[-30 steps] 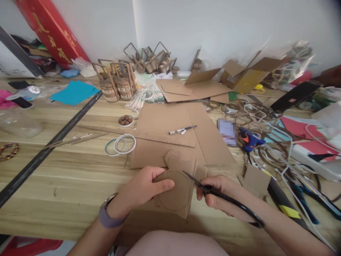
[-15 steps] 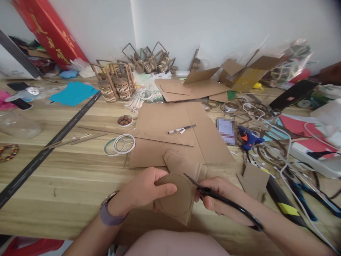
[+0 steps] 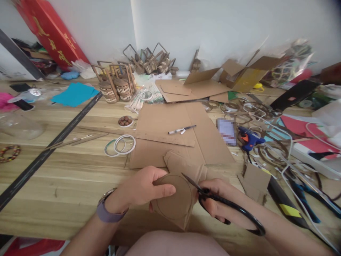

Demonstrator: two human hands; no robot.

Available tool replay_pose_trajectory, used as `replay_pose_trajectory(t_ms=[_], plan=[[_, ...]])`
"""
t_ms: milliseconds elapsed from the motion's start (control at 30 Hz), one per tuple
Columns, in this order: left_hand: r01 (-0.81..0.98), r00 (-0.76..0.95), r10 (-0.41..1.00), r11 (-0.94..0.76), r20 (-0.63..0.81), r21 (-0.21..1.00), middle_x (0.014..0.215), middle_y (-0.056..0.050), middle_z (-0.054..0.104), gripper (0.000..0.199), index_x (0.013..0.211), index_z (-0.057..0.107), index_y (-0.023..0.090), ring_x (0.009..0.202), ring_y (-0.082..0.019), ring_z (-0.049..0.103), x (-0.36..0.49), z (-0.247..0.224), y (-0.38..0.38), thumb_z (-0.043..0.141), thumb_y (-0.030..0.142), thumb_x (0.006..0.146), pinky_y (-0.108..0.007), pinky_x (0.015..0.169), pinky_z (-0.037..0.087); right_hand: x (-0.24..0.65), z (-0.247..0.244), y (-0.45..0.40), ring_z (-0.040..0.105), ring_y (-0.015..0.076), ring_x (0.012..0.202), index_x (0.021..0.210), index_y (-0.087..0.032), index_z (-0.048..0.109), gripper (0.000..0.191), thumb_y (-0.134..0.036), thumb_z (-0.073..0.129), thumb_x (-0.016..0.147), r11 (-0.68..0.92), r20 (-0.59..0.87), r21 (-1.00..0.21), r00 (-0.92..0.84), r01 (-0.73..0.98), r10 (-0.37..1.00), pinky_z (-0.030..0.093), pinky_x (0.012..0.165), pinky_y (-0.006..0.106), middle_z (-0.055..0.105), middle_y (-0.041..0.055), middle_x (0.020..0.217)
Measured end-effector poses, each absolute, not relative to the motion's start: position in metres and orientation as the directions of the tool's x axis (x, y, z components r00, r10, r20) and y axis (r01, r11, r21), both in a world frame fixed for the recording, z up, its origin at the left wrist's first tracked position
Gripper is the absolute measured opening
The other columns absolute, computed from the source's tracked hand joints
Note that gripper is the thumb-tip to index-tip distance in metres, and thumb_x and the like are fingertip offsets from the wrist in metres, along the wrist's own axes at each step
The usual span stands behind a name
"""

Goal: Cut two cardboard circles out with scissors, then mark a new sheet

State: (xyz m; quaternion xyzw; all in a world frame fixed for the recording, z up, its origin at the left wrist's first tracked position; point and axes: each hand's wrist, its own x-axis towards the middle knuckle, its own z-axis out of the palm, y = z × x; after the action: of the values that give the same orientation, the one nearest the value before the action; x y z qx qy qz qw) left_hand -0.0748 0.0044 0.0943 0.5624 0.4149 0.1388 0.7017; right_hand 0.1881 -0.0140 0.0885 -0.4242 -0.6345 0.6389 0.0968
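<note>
My left hand (image 3: 149, 188), with a watch on a purple strap, grips a piece of cardboard (image 3: 176, 202) that has a circle drawn on it. Its thumb lies flat on top and the other fingers go underneath. In my right hand (image 3: 218, 199) is a pair of black-handled scissors (image 3: 213, 197), its blades at the upper right of the drawn circle. One handle loop reaches back over the wrist. Beyond the held piece lies a folded cardboard scrap (image 3: 176, 160), and a pen (image 3: 182, 129) rests on larger cardboard sheets (image 3: 165, 117).
Tape rolls (image 3: 124, 144) and a bowl of brown balls (image 3: 125, 121) sit to the left. Small woven baskets (image 3: 124, 87) stand at the back. On the right are a blue glue gun (image 3: 250, 138), a white cable (image 3: 286, 170), pliers (image 3: 303, 195) and a cardboard box (image 3: 247, 76).
The scissor handles have spread apart, with the lower loop now showing below my right hand. The held cardboard has turned slightly, its bottom corner shifting down and left.
</note>
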Motion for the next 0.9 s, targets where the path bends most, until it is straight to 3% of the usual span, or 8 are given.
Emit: replay_pose_trajectory(t_ms=[167, 367, 600, 733, 900], plan=[[0.267, 0.610, 0.659, 0.352, -0.440, 0.897, 0.056, 0.004, 0.056, 0.045, 0.075, 0.061, 0.016, 0.044, -0.011, 0.052, -0.073, 0.091, 0.004, 0.075, 0.059, 0.072, -0.019, 0.040, 0.044, 0.185, 0.092, -0.016, 0.034, 0.0075, 0.042, 0.080, -0.018, 0.059, 0.069, -0.086, 0.049, 0.078, -0.192, -0.451, -0.873, -0.596, 0.448, 0.664, 0.029, 0.038, 0.019, 0.039, -0.0066, 0.054], [0.274, 0.620, 0.677, 0.288, -0.398, 0.918, 0.058, 0.003, 0.055, 0.048, 0.073, 0.061, 0.015, 0.047, -0.011, 0.052, -0.076, 0.090, 0.007, 0.072, 0.062, 0.074, -0.019, 0.040, 0.041, 0.175, 0.098, -0.019, 0.031, 0.0068, 0.039, 0.069, -0.018, 0.057, 0.045, -0.061, 0.069, 0.077, -0.257, -0.482, -0.854, -0.503, 0.452, 0.717, 0.022, 0.033, 0.019, 0.038, -0.0076, 0.051], [0.317, 0.619, 0.669, 0.266, -0.411, 0.910, 0.061, 0.002, 0.058, 0.049, 0.076, 0.062, 0.015, 0.049, -0.012, 0.055, -0.078, 0.094, 0.010, 0.070, 0.064, 0.075, -0.019, 0.040, 0.043, 0.173, 0.092, -0.018, 0.032, 0.0069, 0.037, 0.073, -0.020, 0.056, 0.031, -0.048, 0.069, 0.075, -0.297, -0.515, -0.840, -0.496, 0.454, 0.699, 0.024, 0.033, 0.019, 0.039, -0.0088, 0.049], [0.322, 0.626, 0.646, 0.296, -0.437, 0.899, 0.059, 0.003, 0.058, 0.050, 0.077, 0.062, 0.016, 0.045, -0.011, 0.053, -0.076, 0.093, 0.009, 0.071, 0.065, 0.073, -0.019, 0.038, 0.044, 0.176, 0.090, -0.017, 0.038, 0.0078, 0.039, 0.073, -0.021, 0.049, 0.051, -0.071, 0.057, 0.082, -0.245, -0.452, -0.881, -0.561, 0.406, 0.694, 0.029, 0.037, 0.020, 0.046, -0.0060, 0.051], [0.328, 0.622, 0.637, 0.314, -0.454, 0.891, 0.062, 0.002, 0.059, 0.053, 0.081, 0.064, 0.014, 0.048, -0.011, 0.053, -0.073, 0.091, 0.009, 0.072, 0.066, 0.071, -0.020, 0.039, 0.045, 0.175, 0.101, -0.017, 0.037, 0.0074, 0.039, 0.066, -0.022, 0.044, 0.072, -0.093, 0.045, 0.072, -0.220, -0.453, -0.875, -0.568, 0.432, 0.687, 0.026, 0.038, 0.020, 0.043, -0.0057, 0.049]])
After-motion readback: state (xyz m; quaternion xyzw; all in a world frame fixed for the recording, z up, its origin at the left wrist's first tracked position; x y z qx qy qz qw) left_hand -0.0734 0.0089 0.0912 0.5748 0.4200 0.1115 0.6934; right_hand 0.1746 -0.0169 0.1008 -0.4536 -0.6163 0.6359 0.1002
